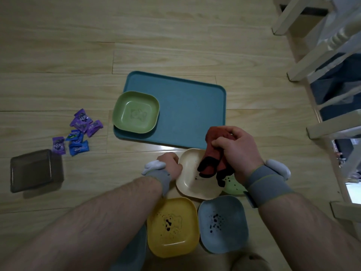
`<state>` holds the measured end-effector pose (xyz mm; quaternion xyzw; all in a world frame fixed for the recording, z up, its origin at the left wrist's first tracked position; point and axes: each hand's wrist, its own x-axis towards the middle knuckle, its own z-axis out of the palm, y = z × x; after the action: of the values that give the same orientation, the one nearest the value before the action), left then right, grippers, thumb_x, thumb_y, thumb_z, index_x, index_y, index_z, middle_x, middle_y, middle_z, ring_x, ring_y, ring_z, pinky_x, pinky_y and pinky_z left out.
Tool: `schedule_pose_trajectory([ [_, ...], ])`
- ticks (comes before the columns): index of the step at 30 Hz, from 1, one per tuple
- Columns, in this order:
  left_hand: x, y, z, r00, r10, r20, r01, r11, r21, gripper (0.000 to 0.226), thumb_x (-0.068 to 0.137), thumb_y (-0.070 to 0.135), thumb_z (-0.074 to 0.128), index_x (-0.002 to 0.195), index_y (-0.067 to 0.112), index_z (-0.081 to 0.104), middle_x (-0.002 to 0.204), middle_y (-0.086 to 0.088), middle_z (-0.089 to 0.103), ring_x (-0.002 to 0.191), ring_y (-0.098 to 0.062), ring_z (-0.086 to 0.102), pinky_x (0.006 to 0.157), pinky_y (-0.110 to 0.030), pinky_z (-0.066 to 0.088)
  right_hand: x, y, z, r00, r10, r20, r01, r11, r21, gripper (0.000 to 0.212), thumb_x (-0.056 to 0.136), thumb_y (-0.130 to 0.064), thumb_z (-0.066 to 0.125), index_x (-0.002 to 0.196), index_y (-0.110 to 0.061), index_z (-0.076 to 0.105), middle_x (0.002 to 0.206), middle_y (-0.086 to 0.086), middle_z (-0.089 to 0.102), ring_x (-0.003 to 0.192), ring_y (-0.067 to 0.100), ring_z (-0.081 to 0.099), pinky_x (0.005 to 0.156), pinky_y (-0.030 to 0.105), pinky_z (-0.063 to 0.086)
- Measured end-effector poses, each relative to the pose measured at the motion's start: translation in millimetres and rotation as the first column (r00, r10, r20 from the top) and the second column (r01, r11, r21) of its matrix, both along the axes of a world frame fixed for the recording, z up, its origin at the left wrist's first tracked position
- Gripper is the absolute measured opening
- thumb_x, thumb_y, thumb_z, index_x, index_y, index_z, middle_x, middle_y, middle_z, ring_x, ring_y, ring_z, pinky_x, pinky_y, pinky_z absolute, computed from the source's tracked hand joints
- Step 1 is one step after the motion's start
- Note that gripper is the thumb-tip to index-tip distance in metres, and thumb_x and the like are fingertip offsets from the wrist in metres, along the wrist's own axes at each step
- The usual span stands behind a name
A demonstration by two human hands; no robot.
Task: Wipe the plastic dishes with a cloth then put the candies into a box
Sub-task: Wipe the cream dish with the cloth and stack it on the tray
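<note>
Right hand (237,148) bunches a rust-red cloth (214,153) over a cream dish (192,184); left hand (170,163) grips that dish's left rim.

Five square, round-cornered plastic dishes show fully: the cream one, a yellow dish (172,226) and a blue dish (222,223) with dark spots, a pale green dish (233,185) partly hidden, and a clean green dish (136,112) on the teal tray (187,112). Seven wrapped candies (78,132) lie on the wooden floor (58,55) beside a smoky translucent box (33,170).
</note>
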<state>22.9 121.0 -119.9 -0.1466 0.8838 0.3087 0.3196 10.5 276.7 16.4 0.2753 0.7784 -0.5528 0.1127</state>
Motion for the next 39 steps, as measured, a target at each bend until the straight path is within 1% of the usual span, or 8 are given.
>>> schedule_pose_trajectory([
  [11, 1, -45, 119, 0.945, 0.281, -0.167, -0.248, 0.950, 0.190, 0.007, 0.076, 0.022, 0.066, 0.074, 0.019, 0.061, 0.078, -0.004, 0.066, 0.082, -0.028, 0.066, 0.075, -0.039, 0.058, 12, -15, 115, 0.980, 0.083, -0.180, -0.088, 0.996, -0.017, 0.030, 0.058, -0.013, 0.070, 0.086, -0.024, 0.070, 0.087, 0.005, 0.071, 0.077, 0.025, 0.068, 0.069, 0.036, 0.059],
  [14, 26, -62, 171, 0.900, 0.392, -0.190, -0.332, 0.899, 0.285, 0.011, 0.079, 0.018, 0.066, 0.072, 0.018, 0.058, 0.075, -0.003, 0.059, 0.074, -0.024, 0.058, 0.066, -0.032, 0.052, 30, -23, 167, 0.962, 0.129, -0.241, -0.140, 0.990, -0.032, 0.026, 0.062, -0.007, 0.071, 0.084, -0.021, 0.070, 0.085, 0.008, 0.071, 0.076, 0.027, 0.066, 0.070, 0.038, 0.057],
  [17, 48, -83, 229, 0.791, 0.599, -0.126, -0.469, 0.725, 0.504, 0.012, 0.081, 0.011, 0.061, 0.073, 0.016, 0.054, 0.079, -0.009, 0.058, 0.068, -0.024, 0.056, 0.055, -0.030, 0.051, 48, -38, 213, 0.950, 0.139, -0.281, -0.173, 0.980, -0.101, 0.029, 0.055, -0.013, 0.069, 0.084, -0.020, 0.070, 0.086, 0.010, 0.071, 0.078, 0.030, 0.066, 0.072, 0.044, 0.057],
  [19, 69, -98, 271, 0.742, 0.666, -0.068, -0.504, 0.622, 0.599, 0.009, 0.084, 0.008, 0.057, 0.080, 0.015, 0.054, 0.081, -0.011, 0.059, 0.070, -0.026, 0.057, 0.055, -0.030, 0.053, 68, -50, 239, 0.942, 0.165, -0.292, -0.220, 0.962, -0.165, 0.025, 0.066, -0.004, 0.069, 0.087, -0.018, 0.069, 0.087, 0.011, 0.069, 0.075, 0.028, 0.064, 0.067, 0.041, 0.056],
  [26, 129, -144, 372, 0.660, 0.748, 0.068, -0.525, 0.394, 0.754, 0.007, 0.087, 0.004, 0.046, 0.090, 0.007, 0.052, 0.076, -0.008, 0.052, 0.063, -0.022, 0.054, 0.043, -0.024, 0.045, 122, -96, 313, 0.919, 0.211, -0.333, -0.335, 0.863, -0.378, 0.026, 0.080, 0.006, 0.056, 0.103, 0.000, 0.065, 0.086, 0.019, 0.067, 0.069, 0.028, 0.063, 0.063, 0.037, 0.055],
  [30, 153, -164, 399, 0.561, 0.794, 0.235, -0.581, 0.176, 0.795, 0.022, 0.072, 0.004, 0.041, 0.088, 0.006, 0.056, 0.081, -0.009, 0.050, 0.068, -0.022, 0.049, 0.048, -0.025, 0.045, 151, -104, 340, 0.908, 0.209, -0.364, -0.389, 0.743, -0.545, 0.022, 0.084, 0.006, 0.046, 0.092, 0.000, 0.066, 0.081, 0.021, 0.071, 0.066, 0.026, 0.067, 0.061, 0.036, 0.058],
  [34, 163, -171, 407, 0.594, 0.734, 0.329, -0.562, 0.086, 0.823, 0.076, 0.049, 0.015, 0.050, 0.123, 0.004, 0.059, 0.122, -0.018, 0.064, 0.101, -0.033, 0.058, 0.066, -0.034, 0.051, 170, -96, 350, 0.931, 0.246, -0.268, -0.364, 0.641, -0.676, 0.026, 0.090, -0.005, 0.042, 0.102, 0.003, 0.064, 0.079, 0.020, 0.069, 0.062, 0.026, 0.067, 0.053, 0.038, 0.058],
  [39, 163, -162, 417, 0.706, 0.597, 0.382, -0.463, -0.020, 0.886, 0.060, 0.071, 0.022, 0.037, 0.124, 0.009, 0.063, 0.124, -0.017, 0.065, 0.113, -0.041, 0.060, 0.092, -0.053, 0.049, 177, -92, 345, 0.915, 0.324, -0.239, -0.396, 0.618, -0.679, 0.041, 0.074, -0.007, 0.060, 0.112, 0.007, 0.061, 0.087, 0.024, 0.067, 0.063, 0.028, 0.068, 0.052, 0.036, 0.056],
])
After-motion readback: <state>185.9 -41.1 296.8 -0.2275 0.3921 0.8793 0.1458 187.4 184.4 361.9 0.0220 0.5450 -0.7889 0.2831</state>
